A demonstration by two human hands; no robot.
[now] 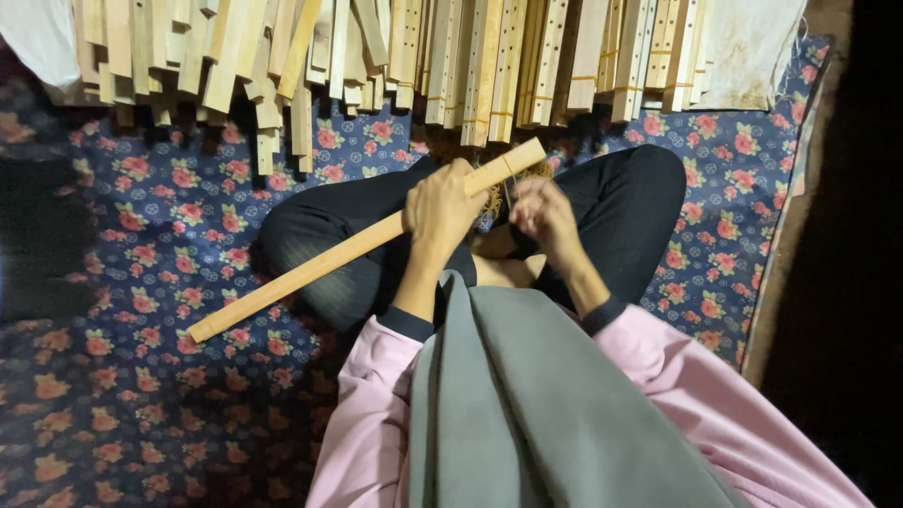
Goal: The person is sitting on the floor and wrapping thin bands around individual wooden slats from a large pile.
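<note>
I sit cross-legged on a blue floral mat. My left hand [440, 209] grips a long pale wooden slat [320, 265] near its far end; the slat slants from my lap down to the left, its low end resting on the mat. A thin yellowish band wraps the slat close to its upper end. My right hand [544, 213] is just right of the slat, fingers pinched on a thin strand of straw-coloured fibre [496, 196] that hangs below the slat. How the strand is fastened is hidden by my fingers.
A big pile of similar wooden slats [451, 56], many with drilled holes and yellow bands, lies across the far side of the floral mat [150, 245]. A white cloth [752, 47] sits at the back right. Dark floor borders the mat on the right.
</note>
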